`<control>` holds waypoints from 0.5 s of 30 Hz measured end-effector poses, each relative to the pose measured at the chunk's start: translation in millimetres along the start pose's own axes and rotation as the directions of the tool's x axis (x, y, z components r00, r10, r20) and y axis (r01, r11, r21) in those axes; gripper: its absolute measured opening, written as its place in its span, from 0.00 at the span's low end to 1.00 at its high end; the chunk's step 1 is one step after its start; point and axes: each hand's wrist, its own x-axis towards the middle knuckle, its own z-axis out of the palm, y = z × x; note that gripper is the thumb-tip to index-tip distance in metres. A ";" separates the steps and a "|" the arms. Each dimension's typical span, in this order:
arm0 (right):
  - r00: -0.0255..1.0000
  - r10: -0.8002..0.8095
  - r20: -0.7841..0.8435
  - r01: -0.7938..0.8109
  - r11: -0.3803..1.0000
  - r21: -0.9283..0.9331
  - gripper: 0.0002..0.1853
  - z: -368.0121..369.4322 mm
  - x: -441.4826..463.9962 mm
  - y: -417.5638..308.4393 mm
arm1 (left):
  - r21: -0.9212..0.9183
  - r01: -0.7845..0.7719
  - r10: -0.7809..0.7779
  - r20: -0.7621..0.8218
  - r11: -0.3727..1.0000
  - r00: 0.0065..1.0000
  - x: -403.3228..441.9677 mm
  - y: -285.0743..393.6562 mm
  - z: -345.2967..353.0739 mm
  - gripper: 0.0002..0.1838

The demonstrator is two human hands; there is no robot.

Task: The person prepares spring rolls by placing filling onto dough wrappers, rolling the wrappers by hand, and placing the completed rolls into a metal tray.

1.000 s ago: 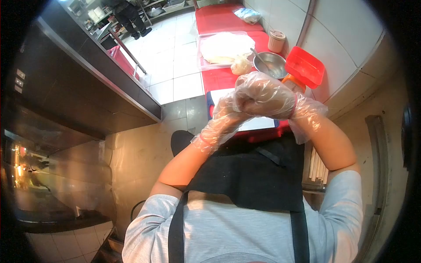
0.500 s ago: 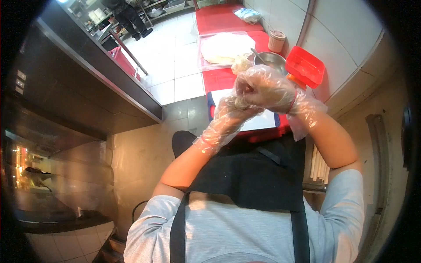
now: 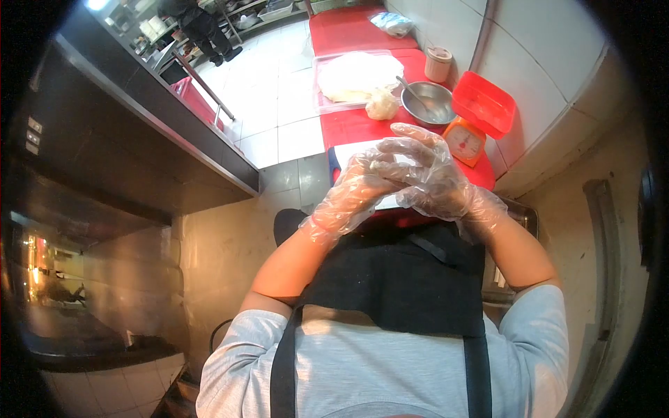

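Note:
Both hands wear loose clear plastic gloves and meet above a white cutting board (image 3: 343,155) with dark blue edges. My right hand (image 3: 433,173) has its fingers stretched and apart, lying across the fingers of my left hand (image 3: 357,187). Most of the left fingers are hidden behind it, and anything between the palms cannot be made out. Beyond the hands, a pale lump, apparently dough (image 3: 382,104), sits on the red tabletop (image 3: 341,129). Beside it stands a metal bowl (image 3: 433,110) with a spoon (image 3: 411,89) in it.
An orange scale (image 3: 465,141) bearing a red tray (image 3: 484,104) stands by the tiled wall. Behind are a clear plastic tray with a large pale mass (image 3: 359,75), a lidded jar (image 3: 438,64) and a plastic bag (image 3: 392,24). A dark cabinet flanks the left; another person (image 3: 198,31) stands far off.
My right hand has come down and its curled fingers have straightened and spread. It has uncovered the bowl, the pale lump and the scale's dial. My left hand has shifted only slightly.

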 end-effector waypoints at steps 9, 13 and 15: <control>1.000 -0.009 0.030 0.009 1.000 0.003 0.31 0.6 6.3 2.3 | -0.180 0.053 -0.045 0.049 0.982 0.998 -4.0 -7.2 7.8 0.15; 0.999 0.051 0.010 -0.051 0.998 -0.024 0.30 3.5 3.7 1.4 | -0.247 0.056 -0.075 -0.067 0.967 0.995 -0.3 7.0 16.7 0.12; 1.000 0.005 0.025 -0.003 0.998 -0.059 0.32 -5.9 9.9 7.3 | -0.190 0.060 -0.079 -0.093 0.980 0.993 9.2 6.0 13.9 0.09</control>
